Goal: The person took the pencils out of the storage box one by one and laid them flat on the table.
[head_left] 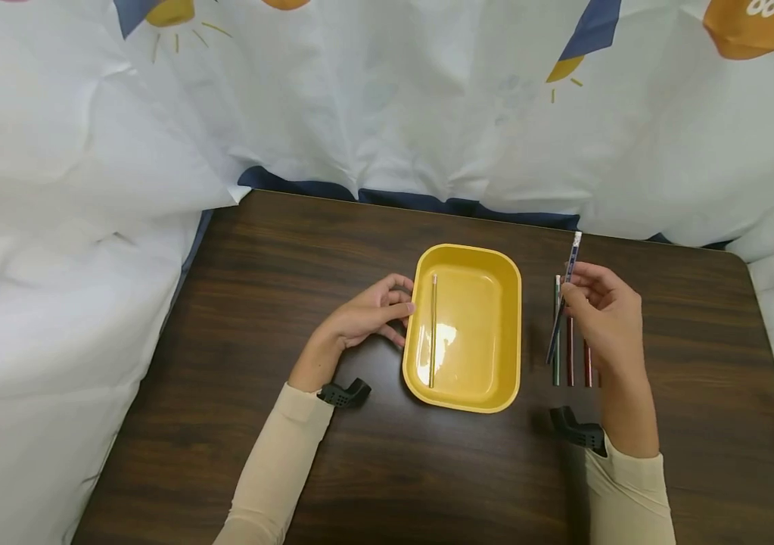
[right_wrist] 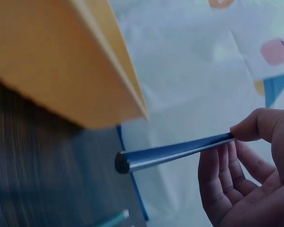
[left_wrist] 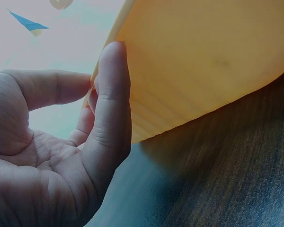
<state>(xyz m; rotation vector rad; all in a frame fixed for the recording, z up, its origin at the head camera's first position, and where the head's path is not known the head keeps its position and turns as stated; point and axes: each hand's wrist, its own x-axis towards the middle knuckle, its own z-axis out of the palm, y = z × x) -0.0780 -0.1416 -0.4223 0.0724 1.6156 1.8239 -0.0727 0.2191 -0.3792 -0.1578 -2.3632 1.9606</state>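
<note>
A dark blue pencil [head_left: 571, 257] with a white end is pinched between the thumb and fingers of my right hand [head_left: 607, 318]. It slants above the table, and its dark flat end shows in the right wrist view. Beneath that hand lie a green pencil [head_left: 557, 333], a dark red pencil [head_left: 570, 356] and a red pencil [head_left: 587, 367], partly covered by the hand. My left hand [head_left: 369, 312] grips the left rim of a yellow tray [head_left: 511, 333] between thumb and fingers. Inside the tray, near its left wall, lies one gold-coloured pencil [head_left: 433, 329].
The dark wood table [head_left: 244, 363] carries everything. A white printed curtain [head_left: 414, 113] hangs along its back edge, with more white cloth [head_left: 53, 303] at the left side. Black wrist cameras [head_left: 346, 393] sit on both wrists.
</note>
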